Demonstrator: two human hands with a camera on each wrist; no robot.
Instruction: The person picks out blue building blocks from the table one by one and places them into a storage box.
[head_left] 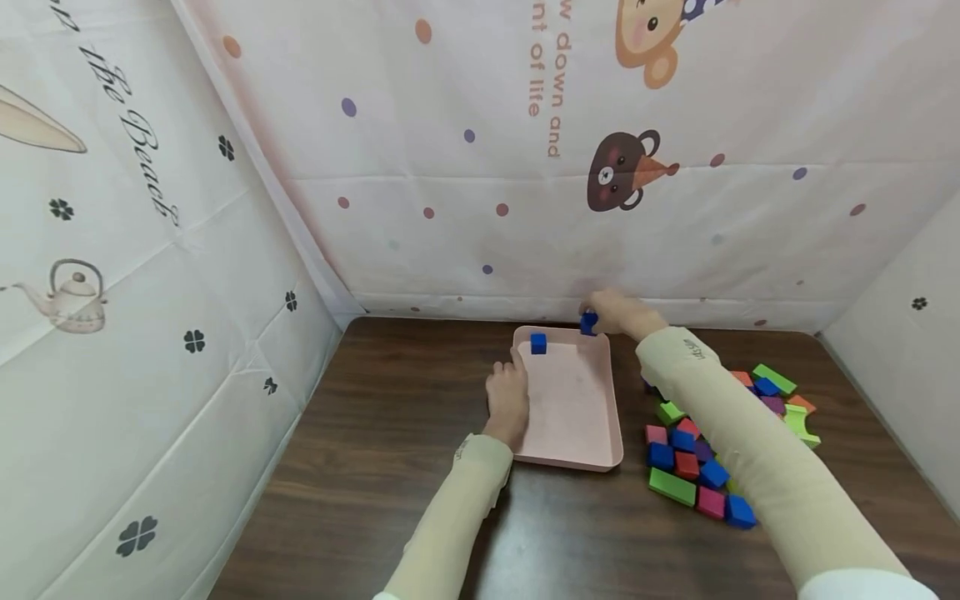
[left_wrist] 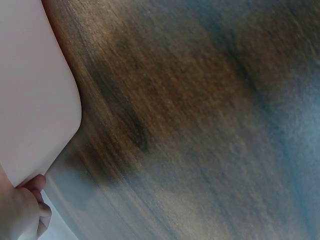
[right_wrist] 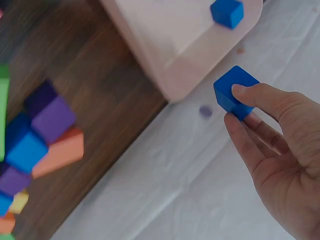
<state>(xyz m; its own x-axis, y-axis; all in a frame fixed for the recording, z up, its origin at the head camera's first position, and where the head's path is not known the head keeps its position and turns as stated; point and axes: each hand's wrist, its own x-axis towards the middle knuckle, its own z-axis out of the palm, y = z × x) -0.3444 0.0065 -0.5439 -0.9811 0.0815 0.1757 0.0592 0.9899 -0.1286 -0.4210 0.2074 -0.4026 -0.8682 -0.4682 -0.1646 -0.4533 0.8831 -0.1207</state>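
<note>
In the head view, a pink tray (head_left: 570, 400) lies on the table, with one blue cube (head_left: 538, 343) inside near its far left corner. My left hand (head_left: 507, 400) grips the tray's left side; the left wrist view shows its curled fingers (left_wrist: 36, 183) at the tray edge. Over the far right corner of the tray, my right hand (head_left: 617, 313) holds a second blue cube (head_left: 588, 322). The right wrist view shows that block (right_wrist: 234, 92) pinched between thumb and fingertips, above the tray's rim height and beside its corner.
Right of the tray, partly under my right forearm, lies a cluster of coloured blocks, among them a long green block (head_left: 672, 487), a red cube (head_left: 686, 465) and a notched light-green piece (head_left: 799, 425). A printed cloth (head_left: 420, 250) hangs behind the dark wooden table (head_left: 390, 417).
</note>
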